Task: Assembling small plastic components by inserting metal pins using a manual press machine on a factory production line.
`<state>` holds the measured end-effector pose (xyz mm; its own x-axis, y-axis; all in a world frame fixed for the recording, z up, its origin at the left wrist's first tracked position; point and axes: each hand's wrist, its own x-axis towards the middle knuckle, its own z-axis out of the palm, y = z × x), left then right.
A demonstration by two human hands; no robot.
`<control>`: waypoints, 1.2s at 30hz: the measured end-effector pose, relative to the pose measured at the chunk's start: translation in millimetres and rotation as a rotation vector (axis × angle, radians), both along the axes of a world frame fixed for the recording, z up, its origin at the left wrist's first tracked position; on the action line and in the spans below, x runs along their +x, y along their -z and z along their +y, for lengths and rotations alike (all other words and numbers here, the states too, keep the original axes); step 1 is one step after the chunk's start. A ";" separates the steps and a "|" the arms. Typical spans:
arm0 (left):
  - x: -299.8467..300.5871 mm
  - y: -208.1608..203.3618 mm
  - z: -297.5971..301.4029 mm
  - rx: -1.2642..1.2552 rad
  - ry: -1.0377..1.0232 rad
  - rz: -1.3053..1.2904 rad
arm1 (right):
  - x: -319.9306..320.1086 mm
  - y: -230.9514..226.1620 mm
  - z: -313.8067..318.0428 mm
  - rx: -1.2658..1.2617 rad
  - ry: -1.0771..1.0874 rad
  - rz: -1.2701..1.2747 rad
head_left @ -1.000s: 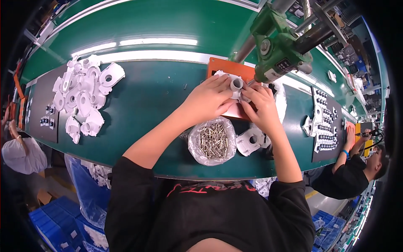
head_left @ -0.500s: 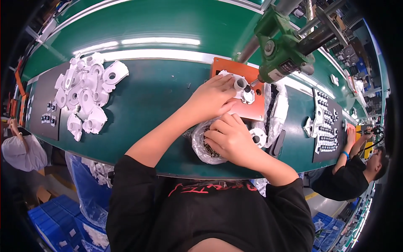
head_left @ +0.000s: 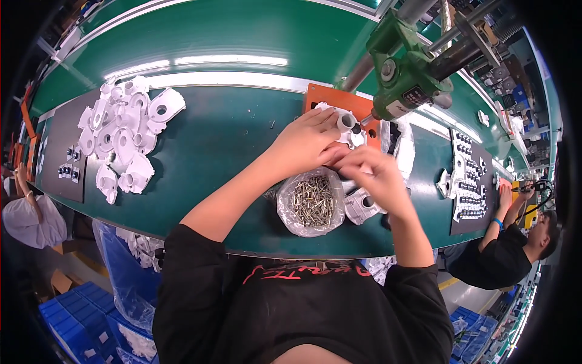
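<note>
While leaning over a green bench [head_left: 218, 158] in a black T-shirt [head_left: 273, 309], got both bare hands working just past a clear plastic bag [head_left: 306, 231] full of loose metal screws [head_left: 311, 197]. Also see a white flanged part [head_left: 359, 209] right beside that bag.

Resting the left hand [head_left: 310, 134] over the left side of a white housing [head_left: 346, 123], fingers pressed side by side and slightly bent, thumb out apart from them toward the other hand. Holding the right hand [head_left: 376, 176] close by, fingers curled, thumb and index drawn in near the left thumb. Can't tell whether pinching a screw or nothing, honestly too blurry and covered up.

Find that housing on an orange plate [head_left: 365, 108], tube end showing, right by the tip of a green tool head [head_left: 405, 76]. Over to the right, see a plastic-wrapped bundle [head_left: 405, 148], then rows of small black-and-white parts [head_left: 470, 182]. On the left, got a heap of white castings [head_left: 124, 136] partly over a dark mat [head_left: 63, 189].

Farther out, notice a green back panel [head_left: 242, 30] with light glare, blue crates [head_left: 79, 321] lower left, plus one co-worker in white [head_left: 36, 221] and another in black [head_left: 491, 261].
</note>
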<state>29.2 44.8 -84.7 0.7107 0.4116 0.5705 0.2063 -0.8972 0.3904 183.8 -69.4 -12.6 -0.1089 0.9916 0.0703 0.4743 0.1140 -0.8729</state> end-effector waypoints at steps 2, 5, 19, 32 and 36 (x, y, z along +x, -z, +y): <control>4.3 -3.2 -1.3 -0.006 0.013 -0.002 | 31.3 8.8 6.5 -0.147 0.169 0.270; 5.2 -3.9 -1.3 -0.015 0.020 -0.005 | 59.8 18.1 14.8 -0.190 0.272 0.323; 4.5 -4.6 -1.3 -0.008 0.023 -0.029 | 76.5 20.8 -7.2 0.204 0.401 -0.258; 5.0 -6.2 -2.4 -0.042 0.024 0.001 | 104.3 48.3 -47.9 -0.109 0.171 -0.698; 3.4 -8.0 -2.5 -0.049 0.028 0.012 | 101.6 46.3 -44.6 -0.149 0.166 -0.703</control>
